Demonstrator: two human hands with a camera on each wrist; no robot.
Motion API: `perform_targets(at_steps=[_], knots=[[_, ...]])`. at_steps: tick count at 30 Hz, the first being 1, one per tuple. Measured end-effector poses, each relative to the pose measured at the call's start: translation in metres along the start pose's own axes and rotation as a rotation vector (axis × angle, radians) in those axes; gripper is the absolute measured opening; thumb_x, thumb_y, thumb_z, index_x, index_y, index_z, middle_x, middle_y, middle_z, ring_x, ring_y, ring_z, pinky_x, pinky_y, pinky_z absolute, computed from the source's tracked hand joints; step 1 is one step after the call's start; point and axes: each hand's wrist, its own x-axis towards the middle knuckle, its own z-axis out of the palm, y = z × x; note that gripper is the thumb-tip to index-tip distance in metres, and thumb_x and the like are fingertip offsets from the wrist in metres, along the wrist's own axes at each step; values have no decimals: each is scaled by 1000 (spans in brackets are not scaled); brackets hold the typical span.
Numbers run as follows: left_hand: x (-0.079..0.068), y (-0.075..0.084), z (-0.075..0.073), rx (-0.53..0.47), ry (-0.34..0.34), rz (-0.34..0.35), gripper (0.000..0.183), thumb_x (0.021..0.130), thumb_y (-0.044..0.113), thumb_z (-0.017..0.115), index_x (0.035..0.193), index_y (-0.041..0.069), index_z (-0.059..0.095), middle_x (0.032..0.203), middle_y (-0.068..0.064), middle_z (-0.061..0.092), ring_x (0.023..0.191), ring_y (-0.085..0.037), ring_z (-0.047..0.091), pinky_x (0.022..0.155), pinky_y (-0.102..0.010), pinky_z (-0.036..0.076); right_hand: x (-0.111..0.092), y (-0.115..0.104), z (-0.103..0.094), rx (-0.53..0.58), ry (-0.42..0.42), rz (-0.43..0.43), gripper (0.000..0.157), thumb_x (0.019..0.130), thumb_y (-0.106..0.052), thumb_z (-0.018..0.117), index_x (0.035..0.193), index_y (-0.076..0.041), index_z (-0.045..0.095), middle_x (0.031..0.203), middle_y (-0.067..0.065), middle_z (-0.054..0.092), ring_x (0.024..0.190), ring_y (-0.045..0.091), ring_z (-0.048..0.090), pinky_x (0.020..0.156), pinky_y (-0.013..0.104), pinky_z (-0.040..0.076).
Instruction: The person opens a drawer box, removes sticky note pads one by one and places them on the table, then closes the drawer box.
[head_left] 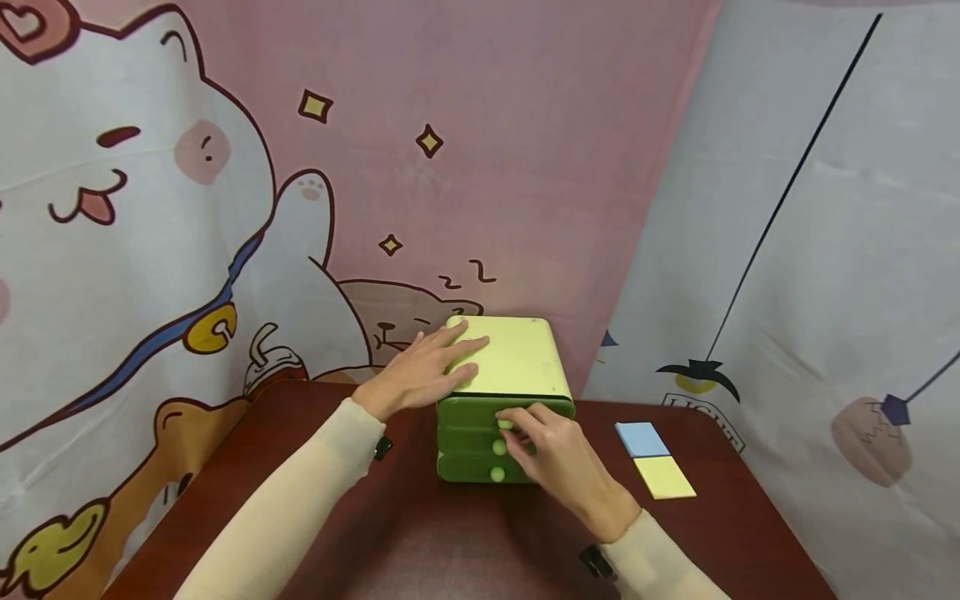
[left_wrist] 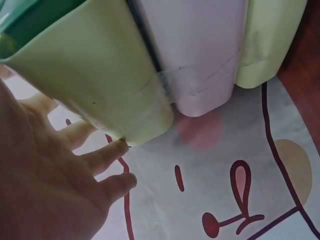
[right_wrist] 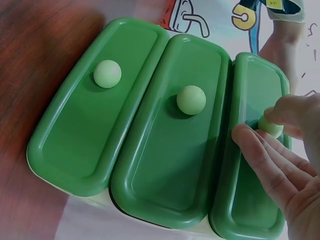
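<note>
A small chest of drawers [head_left: 513, 358] with a pale yellow top and three green fronts stands on the table. My left hand [head_left: 420, 371] rests on its top near the left edge, fingers straight and spread. In the left wrist view, the chest's side shows pale yellow and pink sections with clear tape [left_wrist: 165, 85]. My right hand [head_left: 555, 454] pinches the round light green knob [right_wrist: 270, 127] of the top drawer between thumb and fingers. Below it, the middle knob [right_wrist: 191, 100] and bottom knob [right_wrist: 107, 74] are untouched. All three drawers look closed or nearly so.
A blue sticky-note pad [head_left: 641, 439] and a yellow one [head_left: 665, 477] lie to the right of the chest on the dark red-brown table [head_left: 405, 533]. Behind the table hangs a cartoon-printed cloth [head_left: 525, 167].
</note>
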Motion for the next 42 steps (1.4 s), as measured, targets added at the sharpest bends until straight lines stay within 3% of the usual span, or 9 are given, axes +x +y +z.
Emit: perform_targets(at_steps=[19, 42], knots=[[1, 3, -1, 3, -10, -2, 68, 122, 65, 41, 184, 38, 37, 198, -11, 17, 184, -45, 17, 146, -77, 12, 6, 3, 5, -5, -5, 32, 33, 91, 2, 98, 120, -6, 84, 95, 6, 76, 76, 9, 81, 69, 15, 65], [0, 5, 5, 6, -6, -33, 76, 119, 76, 37, 185, 40, 33, 199, -9, 14, 183, -46, 17, 147, -75, 12, 2, 2, 9, 12, -9, 60, 36, 93, 2, 96, 125, -5, 82, 98, 7, 76, 77, 10, 82, 71, 15, 65]])
